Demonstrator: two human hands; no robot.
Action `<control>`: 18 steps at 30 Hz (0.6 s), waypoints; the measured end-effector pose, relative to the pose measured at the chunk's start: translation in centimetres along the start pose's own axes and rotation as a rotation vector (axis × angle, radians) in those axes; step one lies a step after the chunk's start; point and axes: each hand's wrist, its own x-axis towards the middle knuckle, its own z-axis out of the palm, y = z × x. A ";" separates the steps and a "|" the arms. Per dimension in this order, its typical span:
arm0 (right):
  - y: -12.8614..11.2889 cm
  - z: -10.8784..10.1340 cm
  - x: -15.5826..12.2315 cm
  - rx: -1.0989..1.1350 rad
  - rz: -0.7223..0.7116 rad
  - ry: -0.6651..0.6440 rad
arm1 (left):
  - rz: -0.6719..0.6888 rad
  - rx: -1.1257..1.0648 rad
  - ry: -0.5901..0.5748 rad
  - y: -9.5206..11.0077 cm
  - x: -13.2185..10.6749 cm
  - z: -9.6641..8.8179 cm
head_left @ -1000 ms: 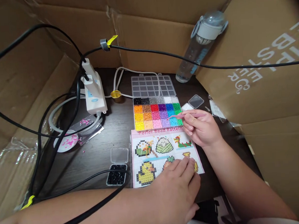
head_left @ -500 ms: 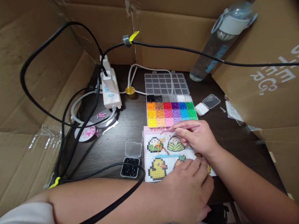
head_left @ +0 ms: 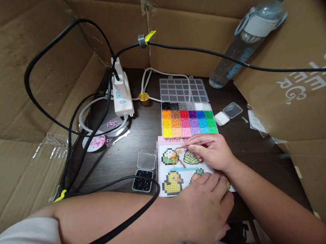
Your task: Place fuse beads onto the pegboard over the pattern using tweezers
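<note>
My right hand [head_left: 217, 152] pinches pink tweezers [head_left: 199, 144], their bent tips pointing left over a pattern sheet [head_left: 165, 170]. Under the tips is the upper left picture, where orange, green and brown beads or bead-like spots [head_left: 178, 157] show; I cannot make out whether a bead is between the tips. On the lower right of the sheet lies my left hand [head_left: 207, 207], palm down, fingers extended and slightly bent, close to the right wrist. A yellow duck picture [head_left: 172, 184] is visible left of it. Beyond the sheet stands a bead box [head_left: 189, 122] with many colours.
Left of the sheet is a small open case of black beads [head_left: 142, 181]. A white bead case [head_left: 222, 118] sits at right, a gold cup [head_left: 144, 98] behind. A power strip [head_left: 123, 98], black cables [head_left: 107, 99] and a water bottle [head_left: 244, 52] stand inside cardboard walls.
The tweezers' tips have moved down, from near the sheet's title onto the upper left picture. My left hand stays on the sheet. The whole view has shifted slightly.
</note>
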 end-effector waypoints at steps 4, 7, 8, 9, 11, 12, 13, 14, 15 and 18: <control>0.2 0.0 0.0 -0.014 -0.023 -0.007 | -0.002 0.002 0.002 0.0 0.0 0.1; 0.1 0.0 0.0 -0.022 -0.023 -0.018 | -0.005 0.006 0.001 0.0 0.0 0.1; 0.1 0.0 0.0 -0.027 -0.023 -0.024 | -0.004 0.008 0.002 0.0 0.0 0.1; 0.1 0.0 0.0 -0.031 -0.024 -0.029 | -0.005 0.010 0.002 0.0 0.0 0.1; 0.0 0.0 0.1 -0.039 -0.030 -0.036 | -0.006 0.012 0.000 0.0 0.0 0.0; 0.0 0.0 0.1 -0.040 -0.033 -0.036 | -0.007 0.012 0.002 0.1 0.0 -0.1; 0.0 0.0 0.1 -0.042 -0.037 -0.035 | -0.007 0.012 0.004 0.1 0.0 -0.1; 0.0 0.0 0.1 -0.042 -0.040 -0.033 | -0.007 0.012 0.006 0.1 0.0 -0.1; 0.0 0.0 0.1 -0.042 -0.041 -0.030 | -0.006 0.010 0.006 0.1 0.0 -0.1; 0.1 0.0 0.1 -0.034 -0.033 -0.032 | -0.005 0.003 -0.006 0.0 0.0 0.0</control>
